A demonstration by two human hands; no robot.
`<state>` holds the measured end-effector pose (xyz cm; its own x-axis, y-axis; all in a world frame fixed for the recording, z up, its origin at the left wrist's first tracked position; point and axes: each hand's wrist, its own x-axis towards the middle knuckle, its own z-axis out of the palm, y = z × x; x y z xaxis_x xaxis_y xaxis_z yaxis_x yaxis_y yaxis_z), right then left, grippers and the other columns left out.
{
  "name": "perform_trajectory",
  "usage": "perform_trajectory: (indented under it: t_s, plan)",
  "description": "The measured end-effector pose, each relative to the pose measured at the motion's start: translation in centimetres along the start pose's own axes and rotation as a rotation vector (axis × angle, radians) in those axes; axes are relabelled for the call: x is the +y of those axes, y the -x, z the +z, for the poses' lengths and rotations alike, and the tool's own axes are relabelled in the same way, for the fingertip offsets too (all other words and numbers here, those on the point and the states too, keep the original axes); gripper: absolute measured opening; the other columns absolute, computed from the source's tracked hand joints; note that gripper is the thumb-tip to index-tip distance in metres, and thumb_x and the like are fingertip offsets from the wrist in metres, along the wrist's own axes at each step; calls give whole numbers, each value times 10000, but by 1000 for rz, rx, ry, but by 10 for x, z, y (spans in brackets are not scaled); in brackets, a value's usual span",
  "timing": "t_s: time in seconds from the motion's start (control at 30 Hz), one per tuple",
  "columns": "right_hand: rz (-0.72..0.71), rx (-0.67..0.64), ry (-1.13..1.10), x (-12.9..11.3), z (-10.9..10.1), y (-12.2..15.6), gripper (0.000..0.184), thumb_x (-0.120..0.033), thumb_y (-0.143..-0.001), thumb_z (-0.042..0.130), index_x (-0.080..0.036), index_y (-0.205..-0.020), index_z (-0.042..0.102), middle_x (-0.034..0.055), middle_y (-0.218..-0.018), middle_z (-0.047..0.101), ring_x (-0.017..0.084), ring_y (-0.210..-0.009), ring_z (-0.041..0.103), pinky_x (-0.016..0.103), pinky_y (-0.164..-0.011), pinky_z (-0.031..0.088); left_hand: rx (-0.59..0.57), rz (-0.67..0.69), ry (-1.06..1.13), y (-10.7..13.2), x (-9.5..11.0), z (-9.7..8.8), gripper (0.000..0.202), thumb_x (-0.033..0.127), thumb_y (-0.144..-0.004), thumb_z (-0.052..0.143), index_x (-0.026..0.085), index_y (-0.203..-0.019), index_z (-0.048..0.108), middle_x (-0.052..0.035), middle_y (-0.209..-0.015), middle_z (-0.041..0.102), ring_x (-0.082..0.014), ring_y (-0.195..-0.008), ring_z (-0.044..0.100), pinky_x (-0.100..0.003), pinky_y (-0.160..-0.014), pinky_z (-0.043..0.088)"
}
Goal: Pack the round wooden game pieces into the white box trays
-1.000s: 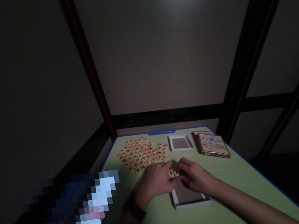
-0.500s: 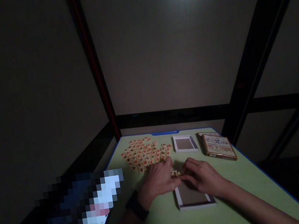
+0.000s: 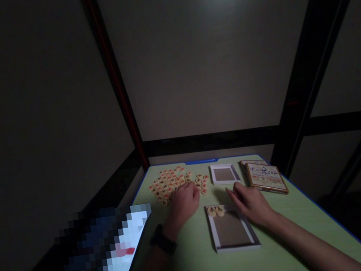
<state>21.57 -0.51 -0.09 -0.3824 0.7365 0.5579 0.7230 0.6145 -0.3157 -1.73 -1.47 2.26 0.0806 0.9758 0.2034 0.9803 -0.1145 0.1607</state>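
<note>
My left hand (image 3: 185, 200) reaches over the near right side of a spread of round Chinese chess pieces (image 3: 164, 187) with red and black characters. Its fingers are curled, and whatever lies under them is hidden. My right hand (image 3: 252, 202) hovers by the upper right corner of a shallow white open box (image 3: 254, 233) with a brown bottom. One digit sticks out apart from the other, bent fingers, and no piece shows in them. Two black-marked chess pieces (image 3: 215, 211) lie side by side in the box's upper left corner.
A second shallow white box (image 3: 236, 174) stands farther back on the green table (image 3: 192, 260). Right of it lie stacked flat cases (image 3: 266, 178) with printed covers. A lit, partly blurred screen (image 3: 129, 245) is at the left edge. Walls surround the table's far side.
My left hand has left the near box and moved up-left to the pieces. The right hand has drawn back slightly rightward, uncovering the two pieces in the corner.
</note>
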Motion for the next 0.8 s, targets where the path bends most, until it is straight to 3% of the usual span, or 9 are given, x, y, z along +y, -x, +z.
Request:
perform_trajectory:
  t_s: [0.17, 0.3, 0.4, 0.57, 0.8]
  plan:
    - [62, 1, 10, 6, 4, -2, 333, -434, -994, 339, -248, -732, 423, 0, -538, 562, 182, -454, 552, 269, -514, 319, -55, 22, -68, -38, -31, -18, 296, 215, -955, 419, 202, -975, 714, -84, -1062, 740, -217, -1030, 663, -303, -893, 482]
    - [61, -34, 32, 8, 8, -2, 283, -396, -997, 342, -244, -782, 445, 2, -563, 596, 195, -482, 596, 267, -513, 312, -201, 94, -89, -65, -41, -28, 333, 145, -885, 490, 257, -1090, 728, -51, -1192, 728, -207, -1085, 658, -290, -920, 482]
    - [46, -47, 48, 11, 9, -2, 256, -345, -990, 336, -241, -787, 454, 8, -580, 609, 196, -508, 610, 266, -526, 316, -280, 140, -111, -80, -40, -29, 344, 158, -830, 560, 292, -1098, 730, -22, -1229, 716, -206, -1122, 648, -275, -925, 486]
    - [35, -98, 87, 12, 10, -2, 217, -287, -950, 358, -234, -768, 464, 19, -597, 621, 188, -528, 603, 258, -534, 301, -359, 159, -155, -98, -35, -22, 378, 224, -742, 673, 297, -1109, 723, -44, -1208, 719, -238, -1081, 667, -290, -880, 516]
    - [16, -156, 107, 7, 7, -3, 196, -245, -923, 374, -224, -764, 486, 37, -631, 653, 186, -560, 607, 261, -541, 273, -401, 145, -219, -106, -23, -18, 456, 66, -649, 662, 257, -1057, 730, -69, -1142, 739, -235, -1020, 693, -284, -825, 543]
